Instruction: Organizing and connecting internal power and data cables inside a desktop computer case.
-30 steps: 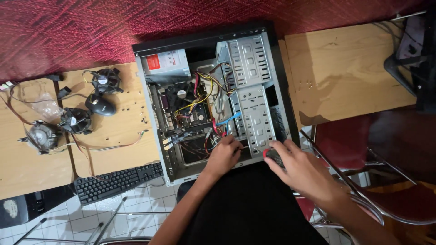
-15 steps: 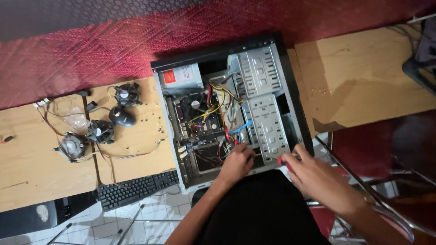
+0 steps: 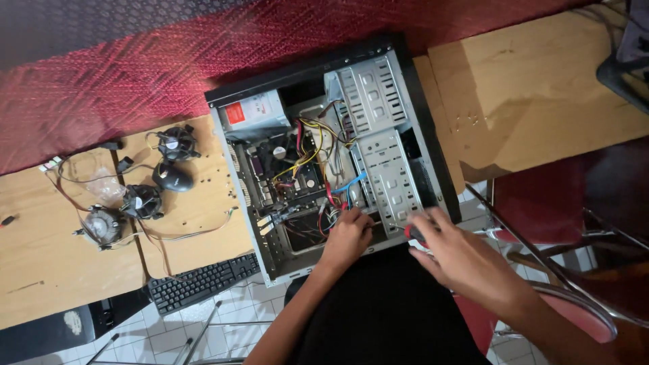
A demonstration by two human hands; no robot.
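An open desktop computer case (image 3: 426, 135) lies on its side on a wooden table, its motherboard (image 3: 284, 169), coloured cables and metal drive cage (image 3: 385, 162) exposed. My left hand (image 3: 346, 238) reaches into the case's near edge, fingers resting among the cables at the bottom of the board. My right hand (image 3: 460, 260) grips a screwdriver with a red and black handle (image 3: 414, 234), its thin shaft pointing left toward the left hand at the case's near rim. A grey power supply (image 3: 255, 111) sits in the far left corner of the case.
Left of the case lie three loose cooling fans (image 3: 138, 201) with trailing wires and a black mouse (image 3: 173, 177). A black keyboard (image 3: 203, 282) hangs off the table's near edge. A second wooden table (image 3: 541, 94) stands on the right, with a red chair (image 3: 547, 203) beside me.
The view has shifted, so the case now sits further right and lower in frame. My right hand has moved left along the case's near rim with the screwdriver; the left hand stays in the case.
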